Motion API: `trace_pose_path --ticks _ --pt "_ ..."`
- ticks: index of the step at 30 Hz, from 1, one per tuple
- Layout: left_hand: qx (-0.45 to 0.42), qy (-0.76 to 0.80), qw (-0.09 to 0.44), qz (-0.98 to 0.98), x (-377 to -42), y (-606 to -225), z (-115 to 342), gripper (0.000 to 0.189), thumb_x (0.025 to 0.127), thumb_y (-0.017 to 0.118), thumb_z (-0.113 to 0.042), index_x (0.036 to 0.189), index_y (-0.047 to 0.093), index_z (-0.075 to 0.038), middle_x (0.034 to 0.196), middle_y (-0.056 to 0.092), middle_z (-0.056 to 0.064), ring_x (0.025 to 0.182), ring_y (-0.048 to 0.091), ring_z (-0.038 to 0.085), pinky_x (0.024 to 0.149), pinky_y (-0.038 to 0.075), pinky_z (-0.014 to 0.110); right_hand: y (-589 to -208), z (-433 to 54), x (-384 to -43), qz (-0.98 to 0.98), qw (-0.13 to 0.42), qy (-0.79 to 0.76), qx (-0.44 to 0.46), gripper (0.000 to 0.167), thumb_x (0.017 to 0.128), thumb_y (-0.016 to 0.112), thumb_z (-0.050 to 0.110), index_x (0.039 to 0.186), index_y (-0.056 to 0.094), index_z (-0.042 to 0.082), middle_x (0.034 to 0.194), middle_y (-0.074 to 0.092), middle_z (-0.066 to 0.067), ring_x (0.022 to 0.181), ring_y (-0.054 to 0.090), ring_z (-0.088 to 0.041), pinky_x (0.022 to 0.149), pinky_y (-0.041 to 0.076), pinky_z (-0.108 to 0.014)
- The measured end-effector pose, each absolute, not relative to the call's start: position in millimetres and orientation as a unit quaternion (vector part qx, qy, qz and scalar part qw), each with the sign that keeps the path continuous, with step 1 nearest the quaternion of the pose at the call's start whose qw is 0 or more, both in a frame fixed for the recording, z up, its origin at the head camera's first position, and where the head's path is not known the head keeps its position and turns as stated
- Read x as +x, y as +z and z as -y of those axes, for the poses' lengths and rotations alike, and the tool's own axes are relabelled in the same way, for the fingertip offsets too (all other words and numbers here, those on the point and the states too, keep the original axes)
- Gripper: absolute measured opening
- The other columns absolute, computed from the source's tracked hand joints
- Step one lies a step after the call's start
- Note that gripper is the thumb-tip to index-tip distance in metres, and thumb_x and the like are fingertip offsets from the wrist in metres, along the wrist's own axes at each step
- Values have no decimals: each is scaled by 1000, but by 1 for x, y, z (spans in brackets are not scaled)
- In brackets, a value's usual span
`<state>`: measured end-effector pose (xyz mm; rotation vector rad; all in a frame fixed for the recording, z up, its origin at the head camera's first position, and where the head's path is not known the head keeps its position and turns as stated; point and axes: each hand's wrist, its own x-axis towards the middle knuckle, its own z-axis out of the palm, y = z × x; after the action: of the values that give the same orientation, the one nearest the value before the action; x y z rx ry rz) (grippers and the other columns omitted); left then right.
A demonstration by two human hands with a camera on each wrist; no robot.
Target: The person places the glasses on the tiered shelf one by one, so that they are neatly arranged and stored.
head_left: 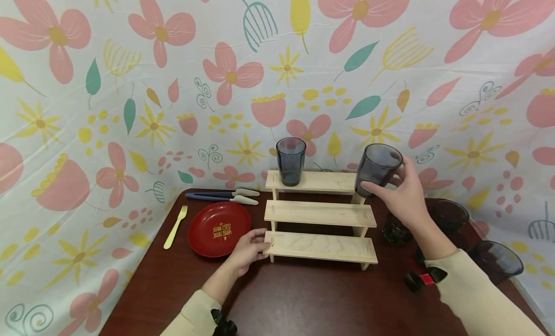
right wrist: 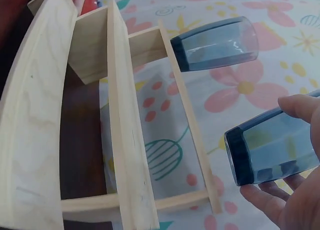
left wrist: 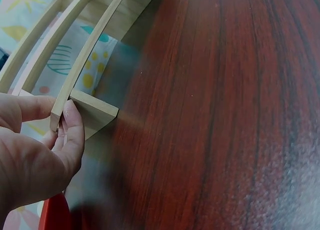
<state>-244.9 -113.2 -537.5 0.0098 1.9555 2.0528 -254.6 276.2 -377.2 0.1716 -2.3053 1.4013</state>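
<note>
**Tumbler held beside the top step of the wooden rack**

The right hand (head_left: 405, 194) has its grip wrapped round a dark blue-grey tumbler (head_left: 376, 170), fingers on one side and thumb on the other. The head view shows the glass tilted, held off the tabletop (head_left: 303, 297) at the right end of the three-step wooden rack (head_left: 320, 213), level with its top step. A second tumbler (head_left: 291, 161) stands upright on that top step, at about 9 o'clock from the held one.

The right wrist view adds what the head view lacks: the thick dark base of the held tumbler (right wrist: 272, 152) faces the rack, apart from it, with fingertips (right wrist: 260, 200) cupped beneath. The second tumbler (right wrist: 216, 44) shows resting on the top board, and the rack (right wrist: 125, 120) has open gaps between its steps.

The left hand (head_left: 248, 252) rests at the left end of the lowest step. Only the left wrist view makes the contact plain: thumb and fingers (left wrist: 72, 132) pinch the board's end corner, just above the rack's side leg (left wrist: 95, 112).

At 9 o'clock from the rack lies a red plate (head_left: 218, 228), just beside the left hand, with a yellow fork (head_left: 175, 227) further left and blue tongs (head_left: 221, 196) at 12 o'clock from the plate. More dark glasses (head_left: 451, 215) stand at 3 o'clock from the rack, behind the right forearm.
</note>
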Motion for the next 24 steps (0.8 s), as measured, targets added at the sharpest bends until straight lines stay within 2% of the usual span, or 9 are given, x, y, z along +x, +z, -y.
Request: trace_pose_path --ticks 2,5,9,14,20,22,24 --pt "2 715 154 -682 -246 -538 113 60 96 68 -5 149 43 8 119 60 22 91 66 22 76 59 34 -377 -271 -264 827 206 518 71 101 86 88 23 163 23 30 145 51 -17 120 58 -35 76 52 -17" --pt "0 717 154 -680 -247 -539 113 60 96 68 -5 149 44 7 119 60 21 92 66 22 77 59 34 -377 -263 -277 823 192 528 84 101 87 87 24 164 21 25 144 51 -19 122 58 -39 76 53 -17" --pt "1 716 153 -681 -248 -539 112 59 96 68 -5 149 44 7 119 60 22 92 66 22 77 59 34 -379 -256 -291 829 186 520 84 102 87 87 27 164 21 21 143 52 -21 123 59 -40 78 53 -20" --pt "1 715 154 -682 -247 -539 112 59 96 67 -4 149 44 7 119 60 22 91 66 22 78 59 35 -381 -254 -302 831 174 523 77 104 86 88 30 165 20 23 145 49 -21 127 56 -41 82 55 -29" --pt "3 716 156 -681 -247 -538 112 60 96 67 -4 150 43 7 119 60 21 92 66 22 79 60 37 -384 -254 -306 822 168 538 80 103 89 85 22 166 17 22 148 47 -24 127 55 -43 80 53 -22" --pt "2 716 155 -681 -247 -539 112 60 96 67 -5 150 43 7 119 60 22 92 66 22 79 60 37 -385 -254 -307 823 165 538 82 103 89 85 21 166 16 21 149 45 -24 127 55 -43 82 54 -25" --pt "2 715 155 -682 -247 -539 113 60 96 67 -5 150 43 7 120 61 22 92 66 22 80 60 37 -385 -254 -307 823 160 539 82 105 90 84 22 167 13 21 150 43 -25 130 53 -44 89 55 -34"
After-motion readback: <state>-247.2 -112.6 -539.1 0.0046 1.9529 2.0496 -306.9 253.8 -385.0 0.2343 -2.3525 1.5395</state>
